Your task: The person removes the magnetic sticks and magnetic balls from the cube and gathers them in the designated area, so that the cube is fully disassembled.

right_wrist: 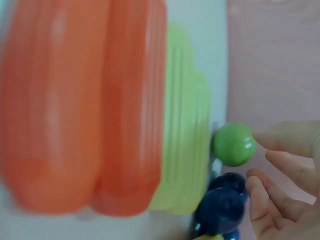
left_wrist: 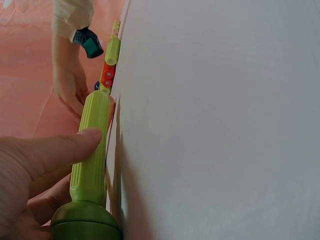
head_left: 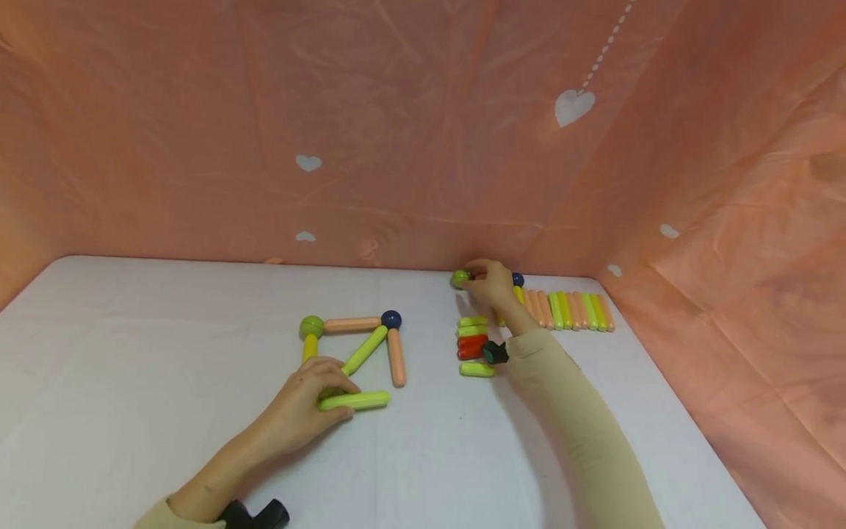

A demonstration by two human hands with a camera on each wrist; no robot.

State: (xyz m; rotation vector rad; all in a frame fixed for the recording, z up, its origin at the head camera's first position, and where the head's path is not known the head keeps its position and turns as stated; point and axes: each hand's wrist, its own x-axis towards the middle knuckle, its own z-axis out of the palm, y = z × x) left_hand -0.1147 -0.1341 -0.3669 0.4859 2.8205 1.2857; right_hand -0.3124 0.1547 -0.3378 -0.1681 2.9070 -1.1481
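My left hand [head_left: 304,408] grips a lime-green ridged stick [head_left: 370,400] at the near side of a flat frame. In the left wrist view, the thumb lies along this stick, which meets a green ball [left_wrist: 85,222]. The frame's far side has a green ball [head_left: 311,326], a peach stick [head_left: 353,324] and a dark blue ball [head_left: 391,319]. A slanting lime stick [head_left: 365,350] and another peach stick [head_left: 396,358] run from the blue ball. At the back edge, a fingertip of my right hand [head_left: 492,285] touches a loose green ball [right_wrist: 234,144], beside dark blue balls [right_wrist: 220,212].
A row of peach, lime and yellow sticks [head_left: 575,310] lies at the back right. Short red pieces [head_left: 471,347] and short lime pieces [head_left: 476,369] lie below my right forearm. An orange cloth [head_left: 423,132] hangs behind the white table [head_left: 165,330].
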